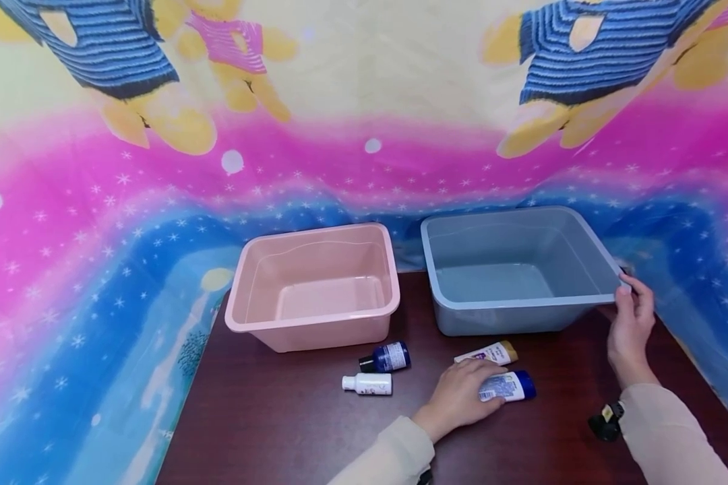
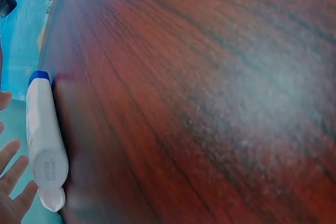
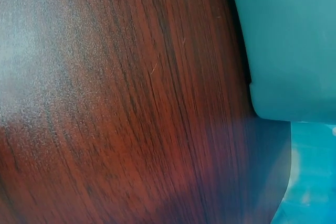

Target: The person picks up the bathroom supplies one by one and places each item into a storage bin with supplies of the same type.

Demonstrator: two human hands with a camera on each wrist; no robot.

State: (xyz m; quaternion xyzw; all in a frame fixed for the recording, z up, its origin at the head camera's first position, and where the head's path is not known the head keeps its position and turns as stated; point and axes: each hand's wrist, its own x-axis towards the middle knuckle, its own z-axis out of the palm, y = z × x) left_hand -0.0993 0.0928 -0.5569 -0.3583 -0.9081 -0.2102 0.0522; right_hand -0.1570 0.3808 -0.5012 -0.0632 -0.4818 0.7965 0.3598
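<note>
My left hand (image 1: 461, 397) is over the left end of a white bottle with a dark blue cap (image 1: 508, 387), which lies on its side. In the left wrist view its spread fingers (image 2: 13, 174) are right beside that white bottle (image 2: 43, 124). Just behind it lies a cream tube with a gold cap (image 1: 491, 353), partly covered by the hand. My right hand (image 1: 633, 323) grips the front right corner of the blue-grey basin (image 1: 509, 322), thumb on the rim. The right wrist view shows only the basin's side (image 3: 294, 51), not the hand.
A pink basin (image 1: 334, 333) stands left of the blue-grey one on the dark wood table (image 1: 279, 417). In front of it lie a dark blue bottle with a black cap (image 1: 393, 357) and a small white bottle (image 1: 373, 384). A printed cloth (image 1: 364, 155) hangs behind the table.
</note>
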